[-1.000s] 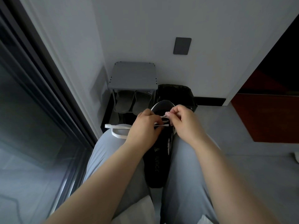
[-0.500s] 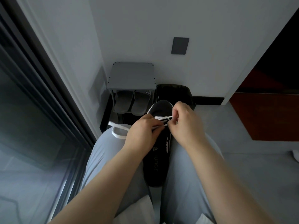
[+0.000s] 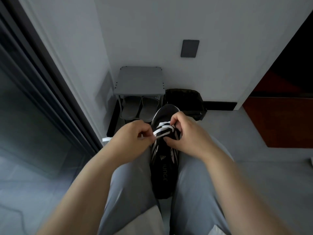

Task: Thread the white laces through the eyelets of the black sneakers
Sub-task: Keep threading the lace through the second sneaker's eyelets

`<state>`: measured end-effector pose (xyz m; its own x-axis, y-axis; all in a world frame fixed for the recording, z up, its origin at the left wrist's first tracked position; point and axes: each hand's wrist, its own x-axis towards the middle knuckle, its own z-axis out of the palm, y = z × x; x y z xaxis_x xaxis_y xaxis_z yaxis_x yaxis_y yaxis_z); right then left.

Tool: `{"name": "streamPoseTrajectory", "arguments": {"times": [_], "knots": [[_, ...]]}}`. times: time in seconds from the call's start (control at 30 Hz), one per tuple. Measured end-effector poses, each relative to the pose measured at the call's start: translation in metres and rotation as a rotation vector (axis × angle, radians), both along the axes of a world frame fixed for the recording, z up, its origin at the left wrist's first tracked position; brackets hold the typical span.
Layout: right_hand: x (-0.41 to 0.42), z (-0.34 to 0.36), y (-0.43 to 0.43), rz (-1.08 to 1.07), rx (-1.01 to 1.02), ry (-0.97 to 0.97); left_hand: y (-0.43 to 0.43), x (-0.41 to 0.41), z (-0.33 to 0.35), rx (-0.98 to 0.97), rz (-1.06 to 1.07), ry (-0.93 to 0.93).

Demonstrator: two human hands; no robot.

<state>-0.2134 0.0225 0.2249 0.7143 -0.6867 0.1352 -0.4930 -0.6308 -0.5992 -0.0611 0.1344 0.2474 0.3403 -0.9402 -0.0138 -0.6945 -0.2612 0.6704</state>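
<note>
A black sneaker [image 3: 164,168] with white side stripes lies wedged between my knees, toe pointing away from me. A white lace [image 3: 163,130] crosses its front eyelets. My left hand [image 3: 130,139] pinches one strand of the lace at the sneaker's left edge, and the lace's loose end [image 3: 106,139] sticks out to the left of my wrist. My right hand [image 3: 188,134] pinches the lace at the sneaker's right side, fingers curled over the eyelets. The eyelets under my right fingers are hidden.
A small grey shoe rack [image 3: 139,82] with a pair of grey slippers [image 3: 138,107] stands against the wall ahead. A dark bin [image 3: 184,100] sits to its right. A dark glass door frame [image 3: 50,82] runs along my left, and a red-brown door [image 3: 284,116] is at right.
My left hand has pulled its strand of lace out to the left, away from the sneaker. The crossed lace over the front eyelets is now uncovered. The right hand stays at the eyelets.
</note>
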Motion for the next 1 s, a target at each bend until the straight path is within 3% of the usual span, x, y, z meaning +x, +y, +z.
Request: {"name": "streamPoseTrajectory", "arguments": {"times": [0.13, 0.2, 0.27, 0.4, 0.57, 0.63, 0.7, 0.83, 0.9, 1.0], "knots": [[0.003, 0.003, 0.001, 0.009, 0.024, 0.128, -0.004, 0.004, 0.014, 0.235, -0.232, -0.032], [0.005, 0.002, 0.001, 0.019, -0.032, 0.191, -0.013, 0.008, 0.013, 0.298, -0.215, 0.051], [0.007, 0.001, 0.001, 0.017, -0.087, 0.217, -0.027, 0.007, 0.005, 0.236, -0.138, 0.064], [0.004, -0.001, 0.002, 0.092, -0.075, 0.093, -0.053, -0.002, -0.012, 0.189, -0.080, -0.237], [0.003, -0.003, 0.007, 0.214, -0.040, 0.004, -0.061, 0.006, -0.020, 0.350, -0.230, -0.233], [0.003, -0.005, 0.005, 0.152, -0.039, -0.014, -0.058, 0.015, -0.012, 0.270, -0.223, -0.028], [0.004, -0.003, 0.003, 0.052, 0.003, -0.034, -0.052, 0.020, 0.004, 0.192, -0.183, 0.318], [0.022, 0.011, 0.015, 0.093, 0.325, -0.148, -0.046, 0.019, 0.044, 0.053, -0.204, 0.964], [0.031, 0.018, 0.023, 0.172, 0.442, -0.220, -0.046, 0.014, 0.059, 0.003, -0.178, 1.116], [0.027, 0.026, 0.023, 0.206, 0.580, -0.398, -0.045, 0.016, 0.071, -0.077, -0.045, 1.198]]}}
